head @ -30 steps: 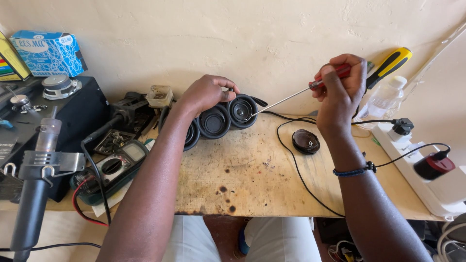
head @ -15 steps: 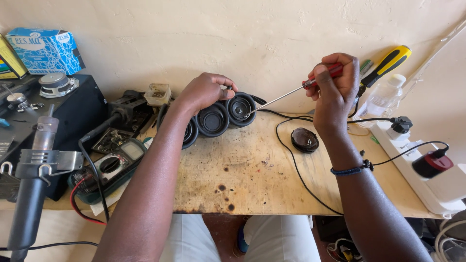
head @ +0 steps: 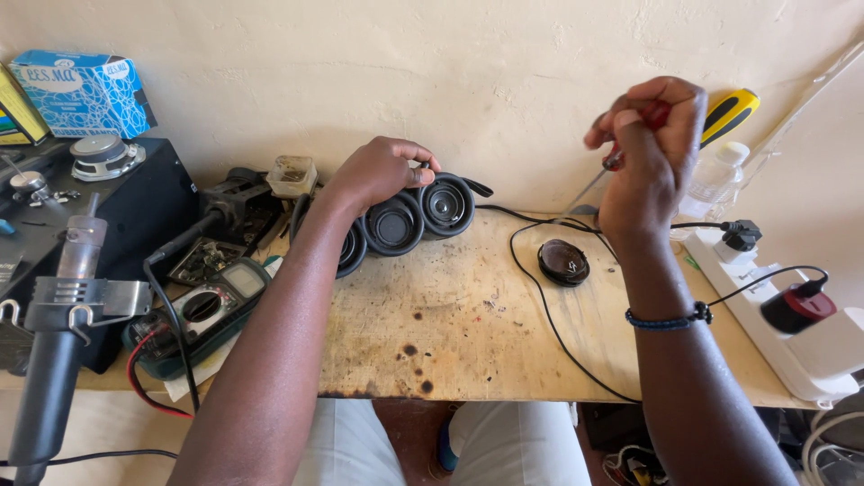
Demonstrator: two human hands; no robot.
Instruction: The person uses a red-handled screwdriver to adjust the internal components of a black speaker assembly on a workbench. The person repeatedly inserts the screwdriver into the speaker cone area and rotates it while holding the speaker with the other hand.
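1. Since a moment ago the right hand (head: 650,153) has drawn the screwdriver (head: 621,162) up and away from the speaker unit (head: 396,223); its tip, which reached toward the rightmost cone, now hangs above the board to the right of the unit.
2. The left hand (head: 378,171) has stayed draped over the top of the speaker unit, fingers curled over its upper edge and pressing it steady against the wall.
3. The right hand's fingers are pinched shut around the red handle, shaft pointing down and to the left.
4. The speaker unit, a black row of round cones, stands at the back of the wooden board (head: 468,333), against the wall.
5. A small black cap (head: 563,262) lies just right of the unit, with a black cable (head: 531,288) looping beside it; a green meter (head: 202,310) sits to the unit's left.
6. This looks like a pause between screws. Going on would call for bringing the tip back squarely to a fastener while the left hand keeps the unit from rocking.
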